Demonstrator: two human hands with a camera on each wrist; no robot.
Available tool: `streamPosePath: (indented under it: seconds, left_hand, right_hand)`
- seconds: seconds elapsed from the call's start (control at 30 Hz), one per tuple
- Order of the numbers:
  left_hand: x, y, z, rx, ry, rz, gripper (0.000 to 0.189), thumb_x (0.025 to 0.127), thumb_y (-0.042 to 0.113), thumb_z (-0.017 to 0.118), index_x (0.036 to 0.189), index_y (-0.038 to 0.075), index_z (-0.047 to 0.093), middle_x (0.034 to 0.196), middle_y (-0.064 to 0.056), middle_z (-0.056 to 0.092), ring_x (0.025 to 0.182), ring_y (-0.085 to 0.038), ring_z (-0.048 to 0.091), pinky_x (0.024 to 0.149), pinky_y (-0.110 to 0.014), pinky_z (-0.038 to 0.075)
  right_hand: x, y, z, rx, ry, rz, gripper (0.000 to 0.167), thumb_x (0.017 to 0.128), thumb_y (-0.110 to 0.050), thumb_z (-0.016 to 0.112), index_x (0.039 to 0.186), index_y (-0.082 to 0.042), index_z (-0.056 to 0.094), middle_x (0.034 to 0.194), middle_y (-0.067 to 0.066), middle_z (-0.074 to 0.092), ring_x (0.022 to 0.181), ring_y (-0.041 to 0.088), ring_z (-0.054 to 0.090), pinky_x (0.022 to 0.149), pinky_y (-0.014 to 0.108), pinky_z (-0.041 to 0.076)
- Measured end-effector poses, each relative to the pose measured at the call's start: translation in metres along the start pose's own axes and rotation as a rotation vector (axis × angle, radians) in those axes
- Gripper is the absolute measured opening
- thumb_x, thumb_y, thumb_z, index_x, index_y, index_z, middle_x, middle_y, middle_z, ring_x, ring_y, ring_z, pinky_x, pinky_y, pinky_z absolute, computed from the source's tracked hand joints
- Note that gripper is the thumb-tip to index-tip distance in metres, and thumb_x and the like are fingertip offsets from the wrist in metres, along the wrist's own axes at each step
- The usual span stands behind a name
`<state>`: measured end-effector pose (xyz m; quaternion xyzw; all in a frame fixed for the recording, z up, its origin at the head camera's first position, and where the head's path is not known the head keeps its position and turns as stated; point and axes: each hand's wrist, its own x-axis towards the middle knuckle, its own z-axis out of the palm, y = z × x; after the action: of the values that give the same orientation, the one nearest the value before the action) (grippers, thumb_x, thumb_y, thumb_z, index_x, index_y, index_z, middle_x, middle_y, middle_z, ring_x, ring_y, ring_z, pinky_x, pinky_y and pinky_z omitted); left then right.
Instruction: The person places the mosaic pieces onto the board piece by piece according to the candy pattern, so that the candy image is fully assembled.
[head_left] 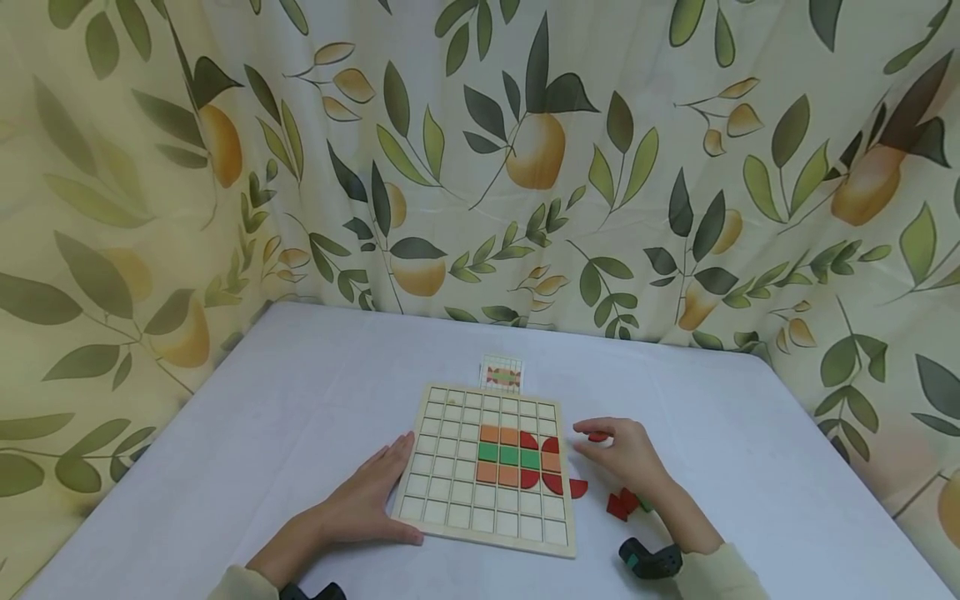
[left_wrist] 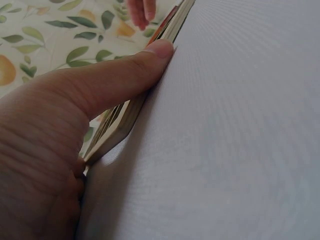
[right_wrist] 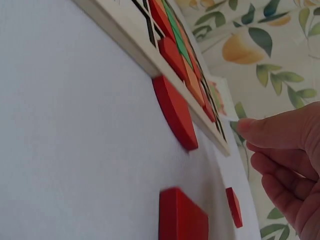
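A pale wooden grid board (head_left: 450, 492) lies on the table, with orange and green squares and red quarter-round tiles in its right half. My left hand (head_left: 366, 498) rests against the board's near left corner, fingers along the left side and thumb on the near edge. Just off the right side hovers my right hand (head_left: 628, 454), its thumb and index fingertips apart. A red tile (right_wrist: 233, 207) lies on the cloth below it, and nothing shows between the fingers. Touching the board's right edge is a red quarter-round tile (head_left: 578, 488).
Behind the board lies a small pattern card (head_left: 502, 375). Loose red tiles (head_left: 618, 507) and a partly hidden green tile (head_left: 645, 505) lie near my right wrist. A white cloth (head_left: 322, 375) covers the table, and a leaf-print curtain (head_left: 480, 217) hangs behind.
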<state>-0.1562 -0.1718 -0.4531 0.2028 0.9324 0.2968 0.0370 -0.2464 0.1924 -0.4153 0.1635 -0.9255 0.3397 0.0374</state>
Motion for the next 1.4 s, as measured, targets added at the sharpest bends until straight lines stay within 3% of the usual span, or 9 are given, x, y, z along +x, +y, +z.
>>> streamPosePath:
  seconds: [0.17, 0.43, 0.57, 1.03, 1.4]
  left_hand:
    - [0.000, 0.000, 0.000, 0.005, 0.000, 0.005, 0.128, 0.058, 0.073, 0.066, 0.146, 0.001, 0.009, 0.152, -0.010, 0.012, 0.138, -0.017, 0.008, 0.110, -0.038, 0.008]
    - [0.000, 0.001, 0.000, 0.004, 0.000, -0.002, 0.128, 0.057, 0.073, 0.067, 0.146, 0.001, 0.009, 0.152, -0.010, 0.012, 0.138, -0.017, 0.009, 0.110, -0.038, 0.008]
    - [-0.001, 0.002, 0.000, -0.001, -0.002, -0.005, 0.128, 0.058, 0.073, 0.067, 0.147, 0.001, 0.009, 0.152, -0.009, 0.013, 0.138, -0.017, 0.009, 0.110, -0.038, 0.008]
    - [-0.001, 0.001, -0.001, -0.002, 0.006, 0.009, 0.128, 0.058, 0.072, 0.068, 0.147, 0.001, 0.009, 0.152, -0.009, 0.012, 0.138, -0.016, 0.009, 0.110, -0.037, 0.008]
    - [-0.001, 0.001, -0.001, -0.005, 0.007, 0.018, 0.128, 0.058, 0.071, 0.068, 0.147, 0.001, 0.009, 0.152, -0.010, 0.012, 0.138, -0.016, 0.008, 0.110, -0.036, 0.007]
  right_hand:
    - [0.000, 0.007, -0.003, 0.014, -0.014, 0.048, 0.027, 0.079, -0.013, 0.073, 0.105, -0.005, 0.070, 0.096, 0.006, 0.067, 0.091, 0.021, 0.056, 0.071, 0.028, 0.051]
    - [0.005, 0.018, -0.011, 0.017, -0.015, 0.098, 0.027, 0.080, -0.011, 0.071, 0.106, -0.004, 0.069, 0.099, 0.008, 0.068, 0.099, 0.027, 0.055, 0.082, 0.045, 0.049]
    - [0.009, 0.021, -0.014, 0.043, -0.036, 0.135, 0.027, 0.081, -0.010, 0.070, 0.107, -0.003, 0.068, 0.101, 0.010, 0.067, 0.103, 0.030, 0.053, 0.084, 0.047, 0.048]
    - [0.014, 0.032, -0.015, 0.117, -0.080, 0.203, 0.028, 0.082, -0.009, 0.069, 0.109, 0.000, 0.066, 0.103, 0.012, 0.065, 0.102, 0.030, 0.054, 0.080, 0.037, 0.051]
    - [0.012, 0.032, -0.006, 0.054, -0.010, 0.205, 0.027, 0.080, -0.014, 0.073, 0.104, -0.002, 0.068, 0.094, 0.007, 0.066, 0.092, 0.025, 0.057, 0.077, 0.035, 0.052]
